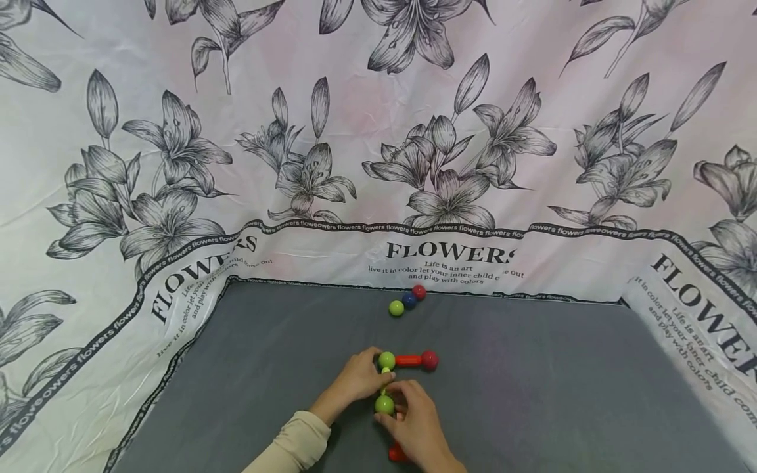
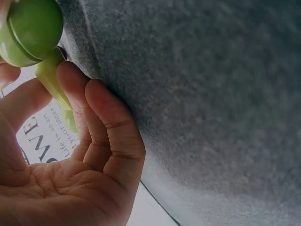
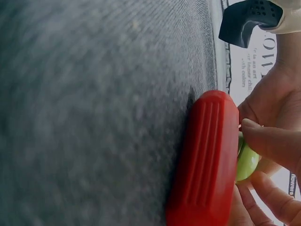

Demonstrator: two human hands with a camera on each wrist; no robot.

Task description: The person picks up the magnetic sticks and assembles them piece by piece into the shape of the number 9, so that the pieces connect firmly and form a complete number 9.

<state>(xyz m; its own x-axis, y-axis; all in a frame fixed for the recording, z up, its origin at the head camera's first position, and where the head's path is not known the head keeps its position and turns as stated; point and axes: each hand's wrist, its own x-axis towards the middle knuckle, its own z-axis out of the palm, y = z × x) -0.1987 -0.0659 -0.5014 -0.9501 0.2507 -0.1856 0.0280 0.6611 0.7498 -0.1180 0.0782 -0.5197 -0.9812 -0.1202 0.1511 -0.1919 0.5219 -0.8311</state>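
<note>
The left hand (image 1: 361, 376) clamps its fingers on the rod (image 2: 50, 70), apparently steadying it; the right hand (image 1: 418, 420) pinches the ball (image 1: 384, 405) at the rod's near end, likely keeping both aligned.

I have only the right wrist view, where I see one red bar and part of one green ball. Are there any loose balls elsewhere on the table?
Observer: Yes, in the head view a loose green ball, a blue ball and a loose red ball lie near the far edge of the table.
Operator: What is the left hand holding?
Observer: The left wrist view shows it pinching a light green rod.
Operator: And what lies ahead of the right hand?
Observer: The head view shows a second red bar between another green ball and another red ball.
</note>
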